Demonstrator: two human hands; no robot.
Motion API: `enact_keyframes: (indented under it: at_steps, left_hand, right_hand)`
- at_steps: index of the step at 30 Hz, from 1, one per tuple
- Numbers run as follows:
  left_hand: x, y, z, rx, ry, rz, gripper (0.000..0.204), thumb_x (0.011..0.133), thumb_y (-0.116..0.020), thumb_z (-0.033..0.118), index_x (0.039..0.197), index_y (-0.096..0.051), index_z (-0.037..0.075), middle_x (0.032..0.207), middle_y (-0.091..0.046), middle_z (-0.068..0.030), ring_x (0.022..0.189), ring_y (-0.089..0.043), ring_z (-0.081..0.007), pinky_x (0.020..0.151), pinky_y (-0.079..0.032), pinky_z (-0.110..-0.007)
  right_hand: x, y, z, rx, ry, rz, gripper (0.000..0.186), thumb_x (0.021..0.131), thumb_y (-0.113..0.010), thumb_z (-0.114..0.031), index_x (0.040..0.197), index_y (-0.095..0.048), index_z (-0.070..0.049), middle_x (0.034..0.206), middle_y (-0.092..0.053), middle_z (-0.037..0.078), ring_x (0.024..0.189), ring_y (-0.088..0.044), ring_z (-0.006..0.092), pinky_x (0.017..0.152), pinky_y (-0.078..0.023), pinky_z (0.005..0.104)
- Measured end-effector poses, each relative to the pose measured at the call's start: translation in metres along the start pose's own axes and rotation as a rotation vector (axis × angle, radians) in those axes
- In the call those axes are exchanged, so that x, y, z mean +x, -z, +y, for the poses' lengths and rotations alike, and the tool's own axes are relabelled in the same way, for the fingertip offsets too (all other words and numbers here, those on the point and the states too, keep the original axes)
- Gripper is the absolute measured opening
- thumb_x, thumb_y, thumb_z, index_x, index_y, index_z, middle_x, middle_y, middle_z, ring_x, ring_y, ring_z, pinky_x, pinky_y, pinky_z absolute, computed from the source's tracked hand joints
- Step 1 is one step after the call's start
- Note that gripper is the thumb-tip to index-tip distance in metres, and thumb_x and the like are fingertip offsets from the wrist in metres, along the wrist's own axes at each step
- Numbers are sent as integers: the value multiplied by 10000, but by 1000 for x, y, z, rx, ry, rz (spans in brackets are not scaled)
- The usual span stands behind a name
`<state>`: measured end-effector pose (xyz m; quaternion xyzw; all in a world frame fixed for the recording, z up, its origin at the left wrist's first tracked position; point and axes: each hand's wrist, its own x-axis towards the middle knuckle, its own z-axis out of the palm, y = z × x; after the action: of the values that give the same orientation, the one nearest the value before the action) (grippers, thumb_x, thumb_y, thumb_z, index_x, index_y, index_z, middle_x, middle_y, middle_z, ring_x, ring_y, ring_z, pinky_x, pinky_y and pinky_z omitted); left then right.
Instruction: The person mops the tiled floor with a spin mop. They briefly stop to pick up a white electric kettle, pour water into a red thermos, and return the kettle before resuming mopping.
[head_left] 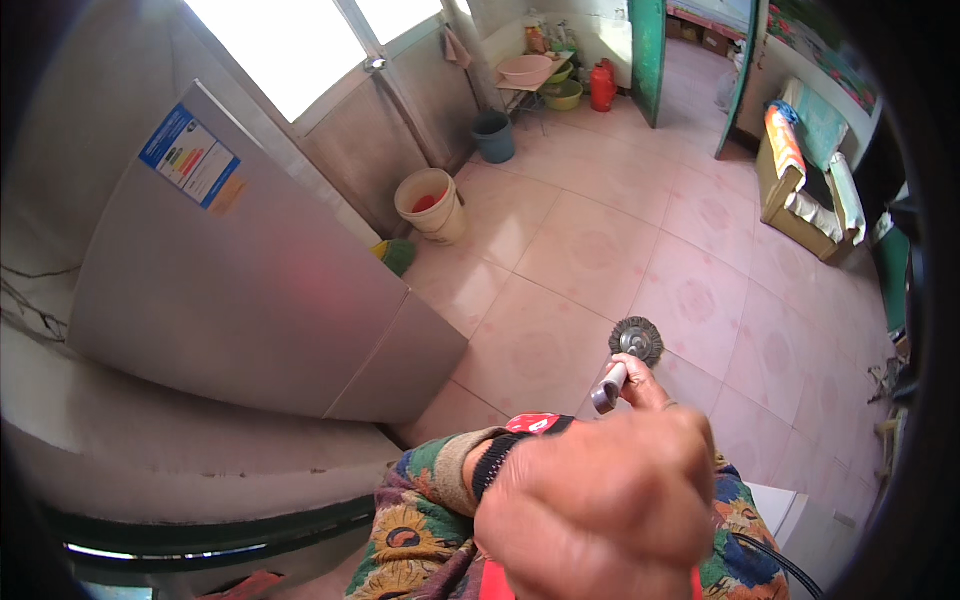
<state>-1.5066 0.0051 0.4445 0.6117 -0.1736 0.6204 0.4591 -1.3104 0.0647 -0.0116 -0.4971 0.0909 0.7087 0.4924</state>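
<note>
A round scrubbing brush [648, 343] with grey bristles and a pale handle is in my right hand [646, 388], out over the tiled floor. The fingers close around its handle, and the handle's dark grey end points toward me. Very near the camera, my left hand [600, 500] is large and slightly blurred. It is curled like a fist, and whatever it may hold is hidden. It also covers most of my right forearm. A black cuff [492, 462] and a flowered sleeve [405, 535] show at my left wrist and arm.
A grey refrigerator [270, 290] stands at left. Beyond it are a white bucket [450, 222], a blue-grey bucket [493, 138] and a small table with a pink basin [525, 68]. A red flask [601, 88] stands near the green door [646, 60]. A cardboard box [775, 195] sits at right.
</note>
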Motion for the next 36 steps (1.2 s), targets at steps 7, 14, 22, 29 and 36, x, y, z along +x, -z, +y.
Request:
enact_keyframes:
  at_steps: [7,14,22,29,36]
  left_hand:
    - [-78,65,-37,596,618,308,56,862,-579,-28,808,-586,-18,797,-543,-75,663,-468,-112,573,-376,-231]
    - [-221,121,-51,259,1524,732,309,977,-513,275,892,-605,-8,831,-630,-60,749,-590,-131,711,-475,-252]
    - [-256,123,-32,-364,2144,635,325,970,-509,239,1179,-498,-10,891,-608,-110,675,-583,-144,531,-513,-256]
    - [-254,103,-110,-336,2115,695,181,947,-551,178,1040,-493,33,747,-558,-36,517,-518,-75,415,-433,-189]
    - [-284,119,-99,-538,1881,989,423,873,-565,-10,1267,-417,26,710,-471,-8,503,-438,-60,398,-370,-176]
  right_hand:
    - [8,-3,13,76,11,-3,335,784,-666,-67,1051,-473,-5,838,-587,158,761,-622,310,702,-544,486]
    - [-13,-35,45,-52,-42,82,253,809,-621,-71,1012,-491,4,793,-617,152,714,-675,311,638,-575,534]
    - [-10,-47,127,-338,-79,195,226,825,-534,-78,992,-476,63,767,-581,154,589,-646,303,526,-549,468]
    - [21,-14,64,-78,132,144,169,742,-593,-6,849,-500,86,619,-530,138,470,-599,316,424,-524,446]
    - [57,-18,48,-475,-67,75,226,790,-541,-64,963,-497,75,752,-595,167,613,-668,311,534,-566,486]
